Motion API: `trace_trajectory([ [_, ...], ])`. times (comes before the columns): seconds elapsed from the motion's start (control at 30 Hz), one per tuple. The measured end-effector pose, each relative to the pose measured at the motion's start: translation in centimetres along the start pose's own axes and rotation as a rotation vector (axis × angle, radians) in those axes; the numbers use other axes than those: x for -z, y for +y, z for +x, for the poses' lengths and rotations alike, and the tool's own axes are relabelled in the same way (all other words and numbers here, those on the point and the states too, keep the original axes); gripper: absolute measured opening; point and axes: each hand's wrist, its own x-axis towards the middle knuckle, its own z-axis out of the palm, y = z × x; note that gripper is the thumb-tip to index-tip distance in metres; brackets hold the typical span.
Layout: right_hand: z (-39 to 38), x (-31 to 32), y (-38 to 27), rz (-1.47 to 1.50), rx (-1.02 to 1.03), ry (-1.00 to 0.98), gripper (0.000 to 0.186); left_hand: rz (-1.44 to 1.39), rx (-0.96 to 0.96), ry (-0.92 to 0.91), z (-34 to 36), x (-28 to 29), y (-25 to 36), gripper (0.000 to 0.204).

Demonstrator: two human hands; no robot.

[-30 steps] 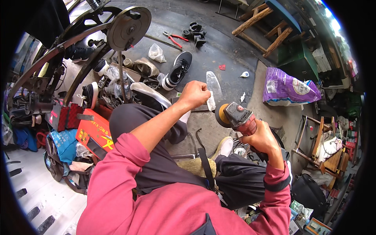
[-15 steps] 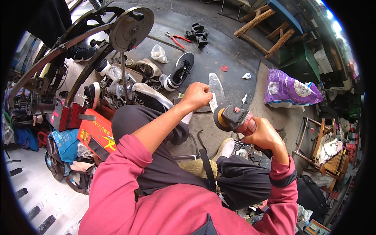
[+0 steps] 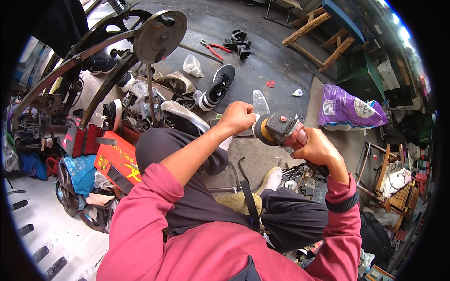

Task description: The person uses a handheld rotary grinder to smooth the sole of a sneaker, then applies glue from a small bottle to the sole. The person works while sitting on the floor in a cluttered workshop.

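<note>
My right hand (image 3: 318, 147) is wrapped round the red and dark body of a handheld angle grinder (image 3: 282, 129). Its round yellow and black disc (image 3: 266, 129) faces left. My left hand (image 3: 238, 117) is closed in a pinch just left of the disc, on a thin white piece (image 3: 256, 121) that is mostly hidden. Behind it, a pale translucent sole-shaped sheet (image 3: 259, 100) lies on the dark mat. Beyond my left hand a black shoe with a white sole (image 3: 218, 88) rests on the mat.
A hand-cranked machine with a large wheel (image 3: 160, 36) stands at left, over shoes and an orange box (image 3: 117, 157). Red-handled pliers (image 3: 213, 48) lie farther off. At right are a purple sack (image 3: 349, 108), a wooden stool (image 3: 323, 33) and a small folding chair (image 3: 382, 180).
The grinder has shifted slightly left, bringing its disc closer to my left hand and over part of the white piece. The whole view has shifted slightly.
</note>
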Motion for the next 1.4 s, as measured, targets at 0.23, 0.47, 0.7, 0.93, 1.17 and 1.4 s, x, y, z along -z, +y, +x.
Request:
trace_trajectory([
  [0.23, -3.0, 0.0, -0.4, -0.02, 0.001, -0.046, 0.046, 0.028, 0.003, -0.005, 0.1, 0.0, 0.0, 0.023],
  [0.47, -1.7, 0.2, -0.9, 0.019, -0.042, -0.017, 0.043, -0.003, 0.028, -0.01, -0.3, 0.0, 0.4, 0.022],
  [0.7, -3.1, -0.8, -0.7, -0.012, -0.032, -0.05, 0.044, -0.071, 0.064, -0.026, 0.1, -0.4, -0.5, 0.022],
  [0.93, -5.5, -0.9, -0.5, -0.007, -0.018, 0.082, 0.049, -0.25, 0.141, -0.009, -0.6, -0.7, 0.1, 0.02],
  [1.17, -3.9, -1.4, -1.1, -0.145, 0.047, 0.153, 0.043, -0.253, 0.114, 0.009, -0.8, -0.7, 0.6, 0.019],
  [1.4, -3.9, -1.0, -1.1, -0.163, 0.023, 0.076, 0.043, -0.226, 0.1, 0.005, -0.6, -0.5, 0.6, 0.019],
])
